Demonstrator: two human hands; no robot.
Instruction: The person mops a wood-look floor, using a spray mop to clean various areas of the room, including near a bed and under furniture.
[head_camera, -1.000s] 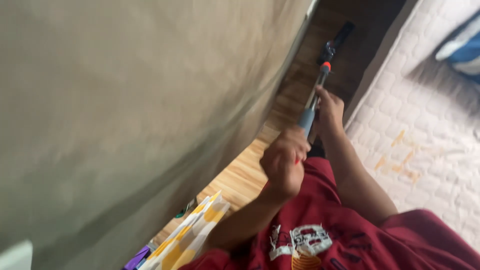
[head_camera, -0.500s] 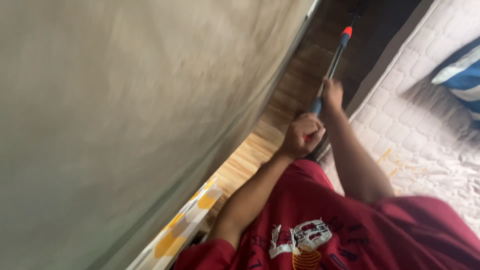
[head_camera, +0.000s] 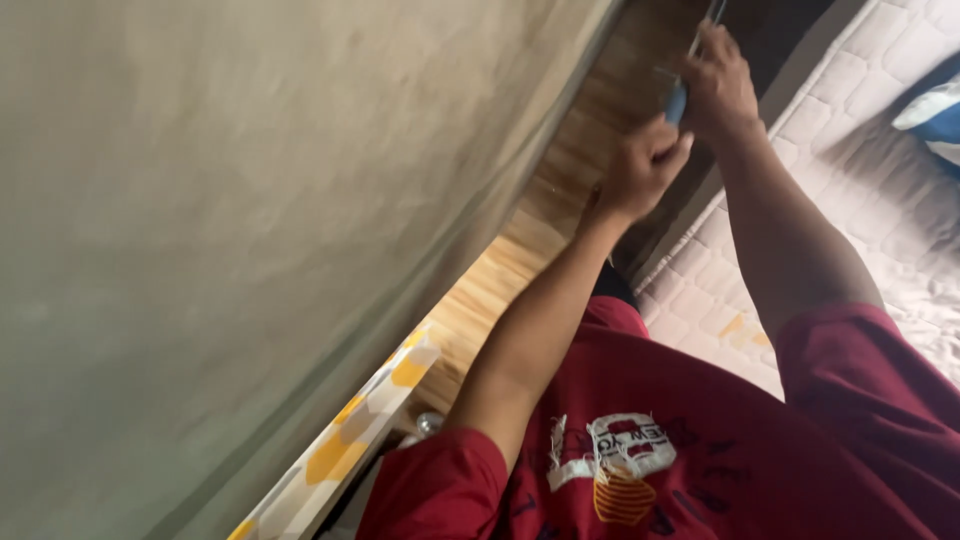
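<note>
Mop handle (head_camera: 678, 100), a thin pole with a blue grip, is at the top of the view, over the strip of wooden floor (head_camera: 520, 260) that runs between a wall and a bed, and both hands are holding it. Nearest to the camera is the dark red shirt (head_camera: 680, 440) of the person, with a white and orange print on the chest. Beside it, at the lower left, a cloth with yellow and white shapes (head_camera: 350, 450) lies along the foot of the grey-green wall (head_camera: 250, 220), which fills the whole left side. From the shirt the two bare arms stretch upward and away. The left hand (head_camera: 640, 170) is the nearer one; its fingers are curled tight into a fist around the lower end of the handle, just below the blue grip. The right hand (head_camera: 718, 85) is a little farther, touching the pole just above the blue part, and its fingers are also closed around it. Only a short piece of the pole shows above this hand before the edge of the view cuts it. On the right side is the white quilted mattress (head_camera: 860, 180), and at its far edge lies a pillow with blue and white stripes (head_camera: 935, 115).
</note>
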